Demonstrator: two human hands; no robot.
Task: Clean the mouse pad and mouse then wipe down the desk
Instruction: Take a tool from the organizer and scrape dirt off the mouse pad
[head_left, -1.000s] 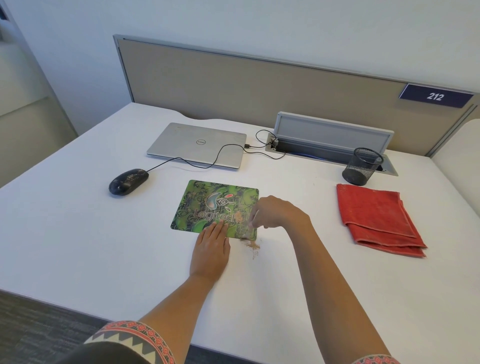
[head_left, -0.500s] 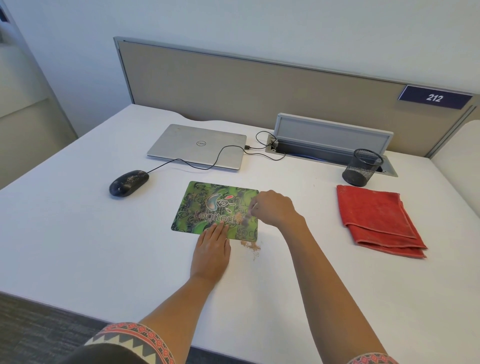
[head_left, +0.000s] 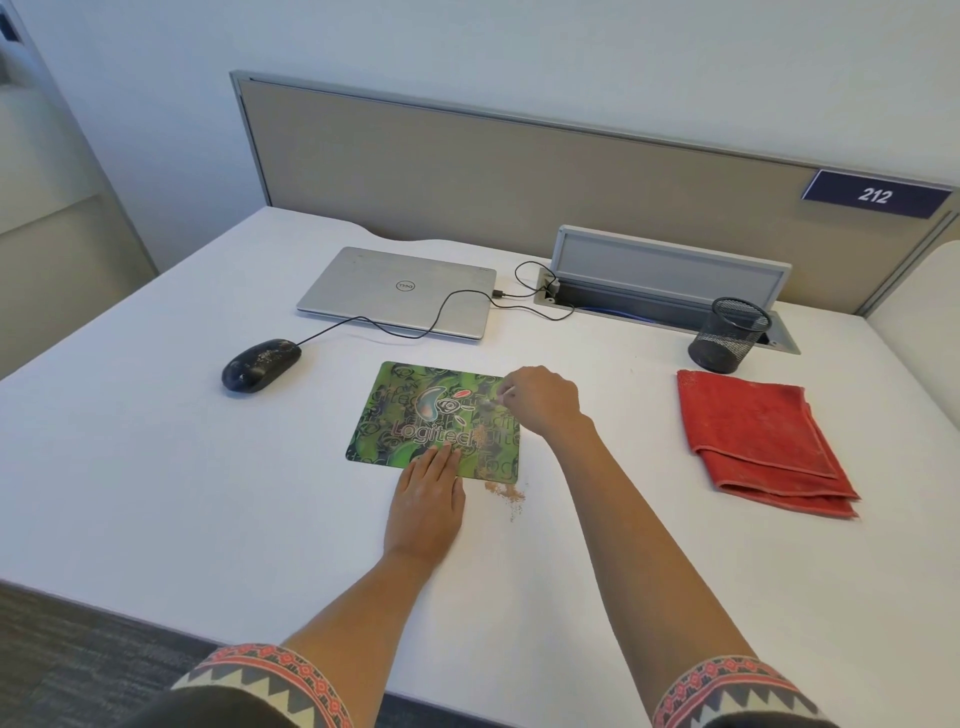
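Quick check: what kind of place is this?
Probably an office workstation: a partition panel with a 212 number plate, a closed laptop, and a cable box sunk in the white desk.

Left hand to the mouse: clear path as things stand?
Probably yes. The left hand rests flat on the pad, holding nothing; only bare desk lies between it and the mouse.

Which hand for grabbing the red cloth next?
Right, probably: the right hand sits nearer the red cloth, while the left hand lies flat on the mouse pad.
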